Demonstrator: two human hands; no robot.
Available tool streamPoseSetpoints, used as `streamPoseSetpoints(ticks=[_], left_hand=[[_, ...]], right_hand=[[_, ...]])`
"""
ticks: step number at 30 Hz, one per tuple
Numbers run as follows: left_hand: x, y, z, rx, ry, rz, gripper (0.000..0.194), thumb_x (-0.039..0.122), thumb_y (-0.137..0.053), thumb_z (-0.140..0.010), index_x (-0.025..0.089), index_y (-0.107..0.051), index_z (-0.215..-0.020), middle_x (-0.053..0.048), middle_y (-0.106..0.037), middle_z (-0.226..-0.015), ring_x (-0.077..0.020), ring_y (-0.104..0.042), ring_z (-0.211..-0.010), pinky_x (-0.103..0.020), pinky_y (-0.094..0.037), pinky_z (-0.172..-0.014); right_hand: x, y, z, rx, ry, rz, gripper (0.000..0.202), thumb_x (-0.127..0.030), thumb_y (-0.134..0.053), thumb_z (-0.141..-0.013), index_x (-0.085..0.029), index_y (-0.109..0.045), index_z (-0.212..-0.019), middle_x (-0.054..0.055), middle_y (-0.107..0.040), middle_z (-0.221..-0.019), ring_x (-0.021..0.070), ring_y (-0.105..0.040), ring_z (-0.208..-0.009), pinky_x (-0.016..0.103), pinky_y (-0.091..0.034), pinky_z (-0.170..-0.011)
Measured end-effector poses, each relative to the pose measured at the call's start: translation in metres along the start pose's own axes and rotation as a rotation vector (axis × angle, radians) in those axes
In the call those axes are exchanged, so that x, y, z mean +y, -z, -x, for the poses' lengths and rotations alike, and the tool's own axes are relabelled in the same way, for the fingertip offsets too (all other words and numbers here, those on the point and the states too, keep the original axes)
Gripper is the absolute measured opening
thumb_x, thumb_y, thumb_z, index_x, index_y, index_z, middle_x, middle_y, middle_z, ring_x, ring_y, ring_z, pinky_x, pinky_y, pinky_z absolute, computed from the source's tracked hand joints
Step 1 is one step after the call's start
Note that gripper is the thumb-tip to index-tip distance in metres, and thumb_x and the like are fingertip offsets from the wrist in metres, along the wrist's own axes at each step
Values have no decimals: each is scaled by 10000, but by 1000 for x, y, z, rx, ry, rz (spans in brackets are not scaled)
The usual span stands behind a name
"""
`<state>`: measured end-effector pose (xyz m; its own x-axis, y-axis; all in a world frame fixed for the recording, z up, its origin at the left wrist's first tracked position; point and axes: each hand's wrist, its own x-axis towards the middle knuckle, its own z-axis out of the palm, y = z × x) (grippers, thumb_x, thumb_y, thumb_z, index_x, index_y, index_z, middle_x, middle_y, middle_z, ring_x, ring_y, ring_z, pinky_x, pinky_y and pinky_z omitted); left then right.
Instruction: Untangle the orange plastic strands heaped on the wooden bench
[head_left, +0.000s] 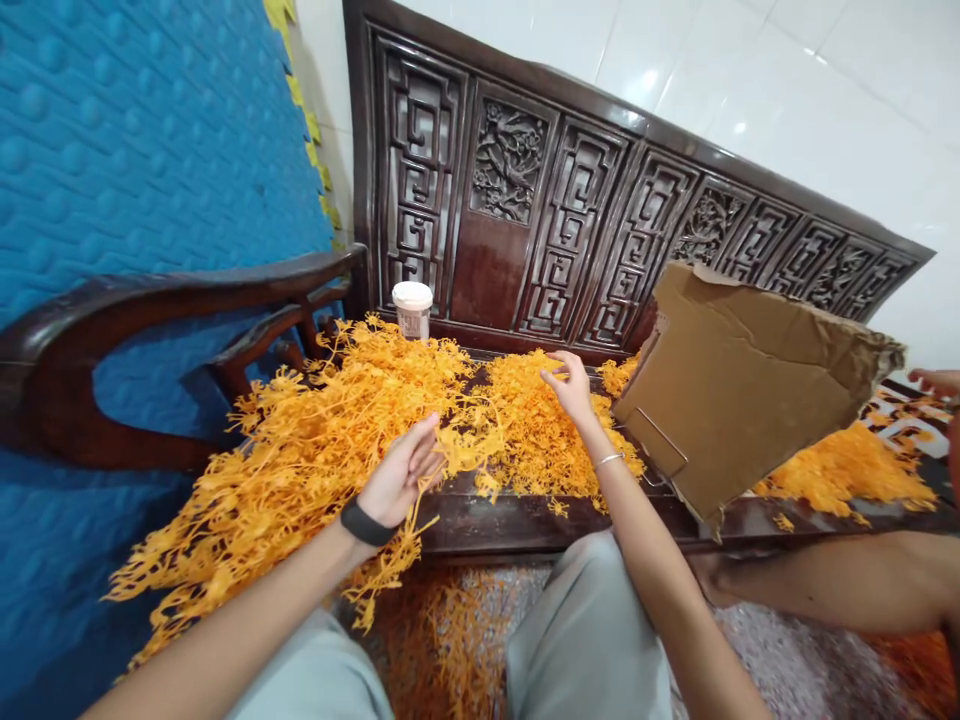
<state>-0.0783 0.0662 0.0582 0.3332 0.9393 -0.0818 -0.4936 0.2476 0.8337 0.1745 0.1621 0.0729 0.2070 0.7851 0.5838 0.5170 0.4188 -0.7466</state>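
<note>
My left hand (405, 470), with a black band on its wrist, is closed around some stringy orange plastic pieces (472, 445) that hang out past its fingers. It is at the right edge of a large tangled orange heap (292, 460). Over a second pile of small orange pieces (525, 400) is my right hand (568, 385), its fingers apart and curved, with nothing seen between them. A thin bracelet circles the right wrist. Both piles lie on a dark wooden bench (480, 525).
A lidded white cup (412, 308) stands by the carved backrest (491, 255). Upright cardboard (750, 380) with a metal wire stand separates off another orange pile (855, 470). At the right edge are another person's hand and leg. Orange scraps litter the floor.
</note>
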Motion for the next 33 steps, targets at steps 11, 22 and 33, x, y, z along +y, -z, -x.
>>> streamPoseSetpoints(ticks=[11, 22, 33], left_hand=[[0, 0, 1, 143, 12, 75, 559, 407, -614, -685, 168, -266, -319, 68, -207, -236, -31, -202, -253, -173, -238, -309], [4, -2, 5, 211, -59, -1, 537, 382, -556, -742, 168, -258, -350, 67, -190, -256, -41, -215, -272, -178, -219, -322], [2, 5, -2, 144, 10, 92, 531, 365, -529, -768, 170, -274, -345, 63, -195, -245, -44, -185, -263, -187, -204, -317]], right_hand=[[-76, -19, 36, -1157, -58, -466, 397, -272, -620, -700, -232, -568, -1092, 29, -592, -1101, 138, -545, -1006, 322, -424, -887], [-96, -27, 52, -1084, 123, -289, 270, -332, -648, -669, -213, -645, -911, 2, -630, -990, 147, -562, -950, 342, -395, -915], [-90, -29, 52, -987, 63, -257, 177, -328, -643, -663, -169, -636, -741, -6, -639, -762, 122, -576, -742, 283, -444, -743]])
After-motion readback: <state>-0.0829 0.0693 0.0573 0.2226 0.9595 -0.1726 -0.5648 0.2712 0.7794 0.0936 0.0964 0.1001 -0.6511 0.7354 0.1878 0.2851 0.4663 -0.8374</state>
